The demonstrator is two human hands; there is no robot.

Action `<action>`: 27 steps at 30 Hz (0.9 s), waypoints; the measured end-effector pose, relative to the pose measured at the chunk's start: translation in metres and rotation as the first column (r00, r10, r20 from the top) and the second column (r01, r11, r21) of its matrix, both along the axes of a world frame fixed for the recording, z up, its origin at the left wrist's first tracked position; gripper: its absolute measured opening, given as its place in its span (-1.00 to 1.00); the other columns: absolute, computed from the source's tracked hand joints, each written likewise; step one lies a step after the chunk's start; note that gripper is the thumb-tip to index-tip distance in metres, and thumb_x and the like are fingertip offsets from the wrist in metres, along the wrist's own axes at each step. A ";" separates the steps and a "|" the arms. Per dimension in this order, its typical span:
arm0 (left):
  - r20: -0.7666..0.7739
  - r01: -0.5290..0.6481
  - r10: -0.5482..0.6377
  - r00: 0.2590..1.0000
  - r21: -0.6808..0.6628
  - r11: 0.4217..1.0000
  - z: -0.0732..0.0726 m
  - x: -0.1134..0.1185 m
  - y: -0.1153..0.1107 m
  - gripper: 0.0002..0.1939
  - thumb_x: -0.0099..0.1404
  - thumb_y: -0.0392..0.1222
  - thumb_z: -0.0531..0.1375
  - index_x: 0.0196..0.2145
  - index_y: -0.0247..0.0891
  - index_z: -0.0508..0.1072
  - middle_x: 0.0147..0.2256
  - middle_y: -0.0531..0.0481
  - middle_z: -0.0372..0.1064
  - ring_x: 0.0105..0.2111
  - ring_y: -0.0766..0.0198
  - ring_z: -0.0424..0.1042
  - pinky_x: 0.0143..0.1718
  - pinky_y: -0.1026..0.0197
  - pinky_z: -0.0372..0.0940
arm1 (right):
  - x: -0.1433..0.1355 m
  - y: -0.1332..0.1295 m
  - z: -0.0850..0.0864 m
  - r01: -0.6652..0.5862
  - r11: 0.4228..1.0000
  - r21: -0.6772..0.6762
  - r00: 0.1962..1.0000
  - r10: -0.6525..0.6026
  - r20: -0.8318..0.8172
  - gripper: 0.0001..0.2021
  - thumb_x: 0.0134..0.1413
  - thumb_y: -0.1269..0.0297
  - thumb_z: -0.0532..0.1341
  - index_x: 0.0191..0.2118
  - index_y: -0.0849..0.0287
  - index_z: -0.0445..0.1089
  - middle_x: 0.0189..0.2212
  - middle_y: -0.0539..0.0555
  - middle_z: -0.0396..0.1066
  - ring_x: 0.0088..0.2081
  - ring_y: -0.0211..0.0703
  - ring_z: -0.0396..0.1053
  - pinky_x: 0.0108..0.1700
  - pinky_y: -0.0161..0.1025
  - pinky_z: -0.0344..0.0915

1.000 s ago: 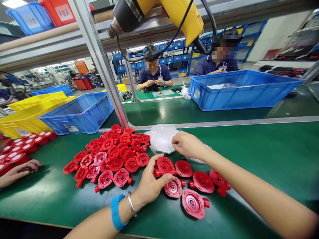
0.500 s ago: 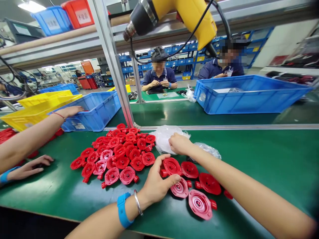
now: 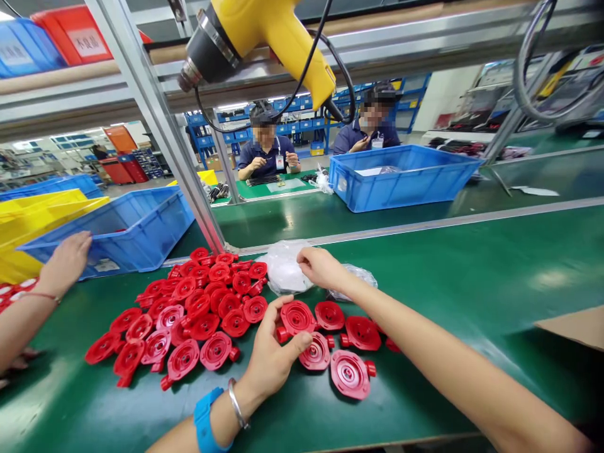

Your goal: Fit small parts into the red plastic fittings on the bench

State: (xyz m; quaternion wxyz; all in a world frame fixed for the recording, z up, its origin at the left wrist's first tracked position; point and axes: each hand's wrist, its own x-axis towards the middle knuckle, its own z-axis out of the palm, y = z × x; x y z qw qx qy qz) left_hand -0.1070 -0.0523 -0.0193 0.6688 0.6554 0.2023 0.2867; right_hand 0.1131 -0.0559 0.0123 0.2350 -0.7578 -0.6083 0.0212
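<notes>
My left hand, with a blue band and silver bangle on its wrist, has thumb and fingers curved around a red round part on the green table. My right hand is pinched at a white plastic bag of thin discs; what its fingertips hold is too small to make out. A second clear bag lies under the right wrist. Several red parts lie singly beneath and between my arms, and a heap of similar red parts spreads to the left.
A blue bin stands beyond the metal rail. At the left, another person's hand rests on a blue bin beside yellow bins. A yellow heat gun hangs overhead. Two people sit across. Cardboard lies at right.
The view has shifted right, so most things appear further left. The neighbour's hand has drawn back along the bin's edge. My hands keep nearly the same places beside the red part and the bag.
</notes>
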 end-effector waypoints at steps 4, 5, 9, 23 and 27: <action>0.047 -0.003 0.003 0.999 0.003 1.000 0.005 -0.004 -0.002 -0.34 0.07 -0.11 0.42 0.08 -0.17 0.28 -0.03 -0.07 0.41 -0.08 0.19 0.46 -0.02 0.21 0.37 | -0.009 -0.047 0.011 -0.026 0.990 0.140 0.986 0.048 -0.158 -0.90 0.17 0.48 0.15 -0.20 0.24 0.37 -0.39 0.02 0.46 -0.37 -0.26 0.40 -0.28 -0.34 0.35; 0.055 0.008 -0.007 0.998 -0.002 1.000 0.007 -0.005 -0.002 -0.33 0.06 -0.12 0.43 0.08 -0.16 0.28 -0.03 -0.07 0.42 -0.07 0.19 0.47 -0.03 0.21 0.38 | -0.012 -0.059 0.012 -0.039 0.980 0.194 0.971 0.082 -0.223 -0.90 0.19 0.43 0.15 -0.18 0.22 0.36 -0.40 0.01 0.46 -0.39 -0.27 0.40 -0.31 -0.34 0.35; 0.057 0.018 -0.020 0.998 0.026 0.999 0.006 -0.008 -0.004 -0.32 0.04 -0.14 0.45 0.08 -0.10 0.29 -0.01 -0.07 0.43 -0.05 0.16 0.47 -0.06 0.22 0.41 | -0.025 -0.091 0.019 -0.168 0.904 0.394 0.866 0.326 -0.379 -0.97 0.20 0.33 0.22 -0.26 0.15 0.40 -0.44 -0.01 0.44 -0.43 -0.27 0.37 -0.36 -0.33 0.31; 0.138 -0.121 0.051 0.989 0.572 0.811 0.000 -0.011 0.000 -0.19 0.01 0.09 0.42 0.19 0.08 0.24 -0.03 0.02 0.41 -0.10 0.24 0.46 0.01 0.26 0.37 | -0.050 -0.088 0.002 -0.494 0.707 0.507 0.819 0.573 -0.001 -0.91 0.24 0.49 0.19 -0.19 0.22 0.41 -0.37 0.07 0.26 -0.35 -0.24 0.20 -0.34 -0.30 0.20; 0.126 -0.129 0.066 0.990 0.600 0.790 0.001 -0.011 0.001 -0.18 0.00 0.11 0.42 0.19 0.05 0.25 -0.06 0.02 0.42 -0.13 0.26 0.46 -0.03 0.29 0.39 | -0.052 -0.087 -0.001 -0.498 0.703 0.508 0.833 0.551 0.054 -0.90 0.24 0.52 0.18 -0.19 0.23 0.39 -0.36 0.08 0.28 -0.35 -0.22 0.17 -0.35 -0.27 0.18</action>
